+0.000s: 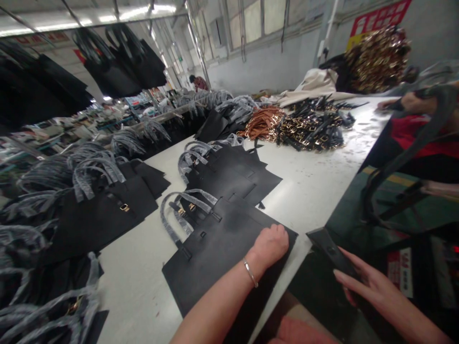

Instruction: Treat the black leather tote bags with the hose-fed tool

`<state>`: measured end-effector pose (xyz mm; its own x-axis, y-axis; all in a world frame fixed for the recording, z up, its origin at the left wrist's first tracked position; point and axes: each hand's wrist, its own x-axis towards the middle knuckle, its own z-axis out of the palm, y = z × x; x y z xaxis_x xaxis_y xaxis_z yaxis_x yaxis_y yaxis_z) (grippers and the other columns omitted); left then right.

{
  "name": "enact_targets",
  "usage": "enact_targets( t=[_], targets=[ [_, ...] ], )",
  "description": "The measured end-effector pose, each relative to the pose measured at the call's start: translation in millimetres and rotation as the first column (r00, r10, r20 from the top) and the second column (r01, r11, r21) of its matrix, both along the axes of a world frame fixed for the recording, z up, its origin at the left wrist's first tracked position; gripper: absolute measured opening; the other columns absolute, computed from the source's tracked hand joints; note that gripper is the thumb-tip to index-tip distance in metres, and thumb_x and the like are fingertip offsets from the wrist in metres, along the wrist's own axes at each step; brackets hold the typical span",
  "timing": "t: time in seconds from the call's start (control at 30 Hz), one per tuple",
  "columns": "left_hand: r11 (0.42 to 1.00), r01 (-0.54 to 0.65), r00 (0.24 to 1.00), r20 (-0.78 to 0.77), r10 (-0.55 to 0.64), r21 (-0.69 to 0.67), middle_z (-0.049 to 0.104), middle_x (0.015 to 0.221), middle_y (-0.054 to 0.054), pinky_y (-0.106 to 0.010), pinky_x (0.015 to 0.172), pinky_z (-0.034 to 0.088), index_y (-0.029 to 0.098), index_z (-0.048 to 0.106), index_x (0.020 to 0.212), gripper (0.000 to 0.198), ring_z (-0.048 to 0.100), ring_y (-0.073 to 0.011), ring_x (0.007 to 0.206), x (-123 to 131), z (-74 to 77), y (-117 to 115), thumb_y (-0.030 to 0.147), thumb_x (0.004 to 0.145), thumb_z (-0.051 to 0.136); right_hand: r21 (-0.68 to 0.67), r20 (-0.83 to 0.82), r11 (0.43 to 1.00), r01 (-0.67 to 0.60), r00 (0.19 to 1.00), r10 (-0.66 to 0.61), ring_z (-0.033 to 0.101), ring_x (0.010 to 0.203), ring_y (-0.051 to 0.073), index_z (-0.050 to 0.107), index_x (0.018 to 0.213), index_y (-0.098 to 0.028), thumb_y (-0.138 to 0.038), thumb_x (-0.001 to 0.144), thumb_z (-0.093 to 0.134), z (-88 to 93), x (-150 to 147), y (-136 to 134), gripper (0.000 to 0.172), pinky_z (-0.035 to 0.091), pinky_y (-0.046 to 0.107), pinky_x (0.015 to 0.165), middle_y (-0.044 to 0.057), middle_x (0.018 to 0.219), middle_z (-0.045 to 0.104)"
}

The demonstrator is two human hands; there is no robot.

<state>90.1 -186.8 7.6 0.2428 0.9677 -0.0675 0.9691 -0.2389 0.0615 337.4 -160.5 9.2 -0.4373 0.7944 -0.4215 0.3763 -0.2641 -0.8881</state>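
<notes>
A flat black handbag (215, 243) with wrapped grey handles lies on the white table (311, 181) in front of me. My left hand (270, 244), a silver bangle on its wrist, rests on the bag's near right corner with the fingers curled under, seemingly gripping the edge. My right hand (362, 282) is off the table's edge on the right. Its fingers are stretched along a flat black leather piece (332, 248) that they hold from below.
More black bags (229, 172) lie stacked behind, with rows of others (107, 205) to the left. Brown straps (261, 122) and black buckled straps (311, 126) are piled at the far end. Another person in red (419, 138) sits at the right. Bags (122, 62) hang overhead.
</notes>
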Motion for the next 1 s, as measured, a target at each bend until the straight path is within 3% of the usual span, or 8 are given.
enact_targets(
  t=[0.13,0.3,0.37,0.47,0.53,0.63,0.77,1.0],
  targets=[
    [0.981,-0.182,0.975,0.115,0.190,-0.072,0.061,0.097,-0.013,-0.034,0.072,0.051,0.010,0.057,0.099,0.022,0.059,-0.0229,0.085,6.2,1.3,-0.7,0.006,0.089,0.038,0.005,-0.006,1.000,0.008,1.000,-0.008,0.053,0.049,0.019,0.030,0.146,-0.006,-0.063,0.067,0.071,8.9,0.3,-2.2,0.105,0.045,0.030,0.046,-0.004,0.057,0.058],
    [0.983,-0.110,0.942,0.302,0.150,-0.147,0.066,0.093,-0.004,-0.025,0.077,0.050,0.018,0.059,0.085,0.020,0.062,-0.0158,0.085,6.3,4.5,-4.7,0.014,0.092,0.041,0.000,0.002,1.000,0.003,1.000,-0.003,0.054,0.048,0.019,0.028,0.146,-0.004,-0.063,0.063,0.073,20.1,-2.5,-0.1,0.111,0.045,0.029,0.044,-0.003,0.057,0.060],
    [0.991,-0.067,0.852,0.510,0.117,-0.116,0.067,0.103,-0.003,-0.023,0.085,0.049,0.019,0.060,0.083,0.025,0.061,-0.0142,0.096,1.7,5.8,-11.7,0.018,0.096,0.038,0.001,0.018,0.999,-0.038,0.999,0.038,0.055,0.049,0.019,0.028,0.147,-0.005,-0.063,0.067,0.070,22.5,-3.9,1.6,0.107,0.045,0.028,0.045,-0.003,0.055,0.060],
    [0.951,-0.308,0.716,0.660,0.229,0.004,0.062,0.121,-0.007,-0.031,0.099,0.046,0.019,0.061,0.093,0.026,0.056,-0.0162,0.114,-9.5,2.0,-32.4,0.018,0.097,0.035,-0.031,0.044,0.991,-0.130,0.990,0.131,0.056,0.047,0.018,0.028,0.149,-0.010,-0.061,0.074,0.066,24.4,-6.7,5.2,0.099,0.044,0.027,0.043,-0.004,0.054,0.059],
    [0.875,-0.481,0.734,0.576,0.361,0.064,0.056,0.132,-0.010,-0.042,0.108,0.038,0.018,0.060,0.108,0.023,0.047,-0.0215,0.127,-15.9,-5.4,-50.4,0.020,0.095,0.041,-0.085,0.044,0.980,-0.181,0.982,0.186,0.055,0.045,0.016,0.032,0.148,-0.016,-0.060,0.073,0.067,26.3,-10.4,8.9,0.094,0.044,0.025,0.041,-0.002,0.062,0.061],
    [0.850,-0.517,0.822,0.334,0.461,0.101,0.041,0.147,-0.013,-0.056,0.115,0.024,0.017,0.048,0.133,0.043,0.028,-0.0292,0.141,-18.2,-18.2,-73.3,0.033,0.093,0.051,-0.174,0.046,0.946,-0.273,0.958,0.284,0.056,0.043,0.013,0.044,0.139,-0.023,-0.059,0.073,0.070,31.2,-20.5,17.1,0.080,0.045,0.022,0.038,-0.001,0.075,0.063],
    [0.877,-0.463,0.877,0.206,0.434,0.126,0.030,0.154,-0.011,-0.053,0.116,0.021,0.019,0.040,0.142,0.053,0.022,-0.0286,0.143,-14.6,-25.6,-84.4,0.045,0.096,0.042,-0.257,0.040,0.870,-0.421,0.895,0.444,0.056,0.040,0.010,0.058,0.111,-0.021,-0.062,0.079,0.065,38.4,-41.6,31.8,0.052,0.043,0.018,0.033,0.000,0.073,0.063],
    [0.880,-0.452,0.882,0.219,0.416,0.147,0.033,0.153,-0.011,-0.052,0.117,0.021,0.019,0.042,0.141,0.052,0.024,-0.0290,0.142,-16.5,-22.4,-83.6,0.046,0.096,0.041,-0.352,0.066,0.817,-0.456,0.859,0.508,0.057,0.039,0.010,0.055,0.100,-0.018,-0.060,0.084,0.061,53.6,-66.7,52.7,0.045,0.045,0.017,0.033,0.002,0.070,0.065]
  ],
)
